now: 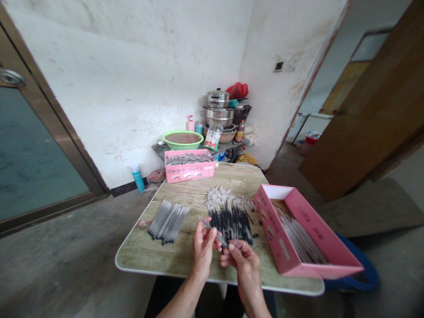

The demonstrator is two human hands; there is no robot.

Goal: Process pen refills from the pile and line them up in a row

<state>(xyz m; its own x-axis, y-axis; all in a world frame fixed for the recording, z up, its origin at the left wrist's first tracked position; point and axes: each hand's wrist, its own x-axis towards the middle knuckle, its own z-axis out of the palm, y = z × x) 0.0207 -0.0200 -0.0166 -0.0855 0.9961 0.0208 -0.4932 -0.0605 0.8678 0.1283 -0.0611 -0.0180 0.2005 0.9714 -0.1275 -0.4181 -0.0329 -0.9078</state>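
Over the near edge of a small wood-patterned table (155, 251), my left hand (202, 248) and my right hand (242, 260) are both closed on one clear pen barrel (212, 229). The left pinches its upper part, the right its lower end. Just beyond them lies a heap of black ink refills (230, 218) with white tips. A neat row of assembled pens (168, 216) lies to the left on the table.
An open pink box (311, 247) with clear tubes overhangs the table's right edge above a blue basin (364, 274). Another pink box (189, 165) full of pens stands at the far edge. Behind are a green bowl (183, 139), stacked pots (218, 110) and a wooden door (371, 128).
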